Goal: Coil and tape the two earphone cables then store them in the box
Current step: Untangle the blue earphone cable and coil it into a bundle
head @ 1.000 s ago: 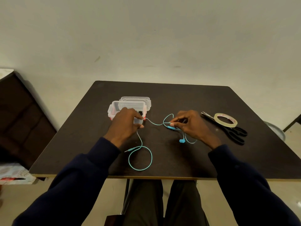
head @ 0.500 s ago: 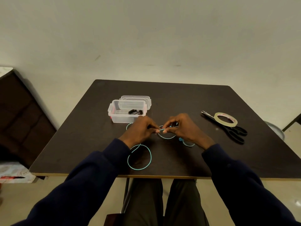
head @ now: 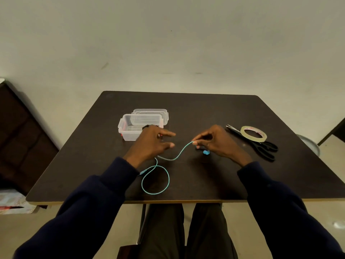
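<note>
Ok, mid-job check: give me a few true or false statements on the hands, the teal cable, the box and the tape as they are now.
1. The right hand pinches the teal earphone cable. True.
2. The clear box has its lid on. False: it is open, with the lid behind it.
3. The tape roll lies on the scissors. True.
4. The cable is fully coiled and taped. False: it trails loose in one loop on the table.

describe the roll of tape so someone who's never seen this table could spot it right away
Start at the dark table and look to its right side, just beyond the right hand. There a pair of black scissors lies flat, and the roll of tape rests on top of its blades. It is the only ring-shaped thing there: pale, yellowish, translucent, with an open centre.
</note>
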### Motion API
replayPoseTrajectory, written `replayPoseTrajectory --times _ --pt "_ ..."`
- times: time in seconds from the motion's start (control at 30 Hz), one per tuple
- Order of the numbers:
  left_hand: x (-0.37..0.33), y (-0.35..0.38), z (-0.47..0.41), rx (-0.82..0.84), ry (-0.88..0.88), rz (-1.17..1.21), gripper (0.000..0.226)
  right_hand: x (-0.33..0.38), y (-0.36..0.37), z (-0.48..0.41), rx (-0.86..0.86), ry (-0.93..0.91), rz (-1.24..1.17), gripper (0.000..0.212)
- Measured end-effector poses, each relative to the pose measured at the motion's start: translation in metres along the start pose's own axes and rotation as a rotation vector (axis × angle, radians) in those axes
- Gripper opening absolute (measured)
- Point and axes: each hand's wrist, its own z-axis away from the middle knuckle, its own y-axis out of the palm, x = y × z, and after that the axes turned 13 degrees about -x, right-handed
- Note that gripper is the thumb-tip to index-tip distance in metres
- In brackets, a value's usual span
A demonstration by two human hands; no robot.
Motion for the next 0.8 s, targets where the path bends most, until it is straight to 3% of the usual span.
replayPoseTrajectory --times 0.23,0.4,0.57,0.8 --pt "-0.033 0.03 -0.018 0.201 -0.039 0.198 0.02 0.023 0.002 -0.008 0.02 -0.122 -0.07 0.006" --pt "-0.027 0.016 -0.026 0.069 -0.079 0.312 0.009 0.013 -0.027 -0.009 0.029 0.008 -0.141 0.012" --pt "-0.017 -0.007 -0.023 -0.018 -0.207 0.548 0.014 0.004 -0.052 -0.007 0.062 0.016 -0.136 0.014" --pt "-0.007 -0.021 -0.018 -0.118 -0.253 0.549 0.018 -0.001 -0.053 -0.005 0.049 0.053 -0.143 0.015"
